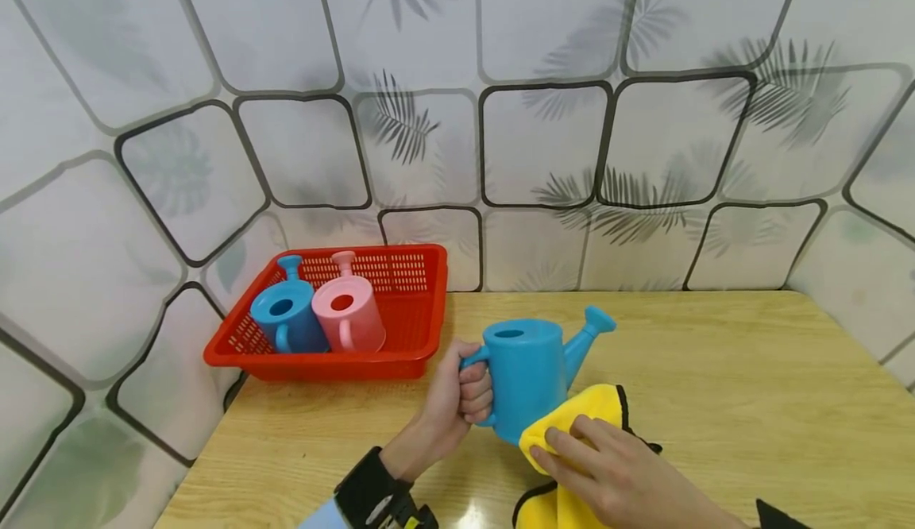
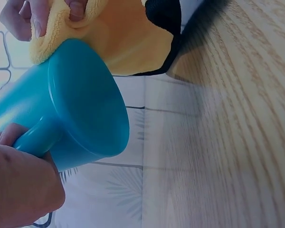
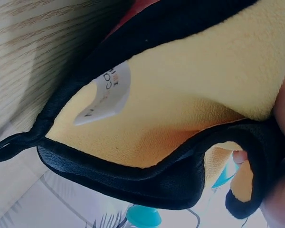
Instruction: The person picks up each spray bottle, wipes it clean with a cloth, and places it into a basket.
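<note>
A blue watering can [image 1: 527,374] is held up over the table by my left hand [image 1: 457,390], whose fingers curl round its handle. Its spout points to the right. My right hand [image 1: 608,465] holds a yellow cloth [image 1: 582,418] with black edging against the lower right side of the can. In the left wrist view the can's underside [image 2: 90,99] faces the table, and the cloth [image 2: 128,42] bunches at its base edge under the fingertips. A white printed label [image 3: 107,95] shows on the cloth in the right wrist view, where the cloth hides most of the can.
At the back left stands a red plastic basket [image 1: 407,364] with perforated walls. Inside it are a second blue watering can [image 1: 300,330] and a pink watering can [image 1: 360,322]. A patterned curtain [image 1: 543,148] rises behind the wooden table [image 1: 750,394].
</note>
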Available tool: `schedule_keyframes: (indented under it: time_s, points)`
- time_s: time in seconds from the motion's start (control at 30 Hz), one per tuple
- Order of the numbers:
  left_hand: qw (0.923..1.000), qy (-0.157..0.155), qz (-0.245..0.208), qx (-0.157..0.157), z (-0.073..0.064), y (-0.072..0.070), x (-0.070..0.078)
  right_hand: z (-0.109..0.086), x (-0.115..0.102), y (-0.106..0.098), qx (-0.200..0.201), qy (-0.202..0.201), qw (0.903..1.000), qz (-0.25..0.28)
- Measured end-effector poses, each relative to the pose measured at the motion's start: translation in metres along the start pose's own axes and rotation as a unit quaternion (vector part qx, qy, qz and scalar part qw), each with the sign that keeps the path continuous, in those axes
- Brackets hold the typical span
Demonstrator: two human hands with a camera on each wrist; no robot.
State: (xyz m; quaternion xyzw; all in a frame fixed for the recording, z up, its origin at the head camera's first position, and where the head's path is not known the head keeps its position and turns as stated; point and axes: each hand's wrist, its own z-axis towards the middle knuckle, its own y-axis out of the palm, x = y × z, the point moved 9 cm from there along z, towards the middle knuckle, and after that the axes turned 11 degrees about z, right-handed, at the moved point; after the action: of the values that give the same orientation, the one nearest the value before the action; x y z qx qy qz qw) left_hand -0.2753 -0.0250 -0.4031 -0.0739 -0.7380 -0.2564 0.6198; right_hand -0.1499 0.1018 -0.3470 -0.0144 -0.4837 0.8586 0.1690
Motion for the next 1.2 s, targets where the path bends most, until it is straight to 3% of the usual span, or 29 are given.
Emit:
schedule_keyframes:
  time_s: [0.6, 1.0, 1.2]
  points:
    - [0.9999, -0.001, -0.008, -0.015, 0.0, 0.001, 0.0, 0.002, 0.006, -0.008, 0.039, -0.003, 0.999, -0.022]
    - [0.9991, -0.035, -0.001, -0.024, -0.001, 0.004, -0.012, 0.01, 0.028, -0.028, 0.069, 0.049, 0.9961, -0.026]
    - [0.9991, -0.036, -0.002, -0.021, -0.001, 0.003, -0.013, 0.014, 0.036, -0.033, 0.089, 0.069, 0.9934, -0.017]
